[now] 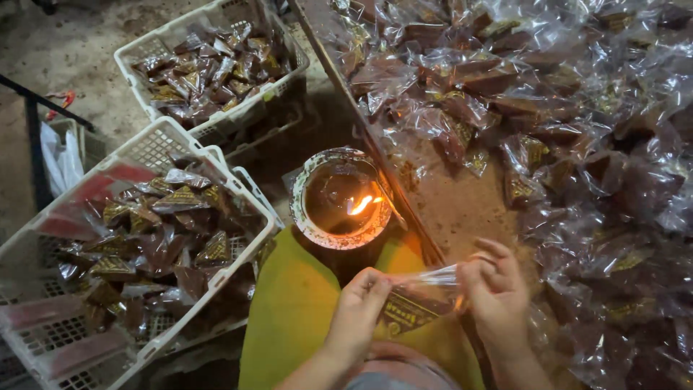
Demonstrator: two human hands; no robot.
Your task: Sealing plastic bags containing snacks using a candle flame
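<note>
My left hand and my right hand together hold one clear plastic packet with a brown block and gold print inside. Each hand pinches one end of the packet's open top, stretched flat between them. Just beyond the hands stands a round tin lamp with a small flame burning in it. The packet sits a little below and to the right of the flame, over a yellow-green cloth on my lap.
A board on the right carries a heap of clear packets with brown blocks. Two white plastic baskets of packets stand at the left. A dark metal frame rises at far left.
</note>
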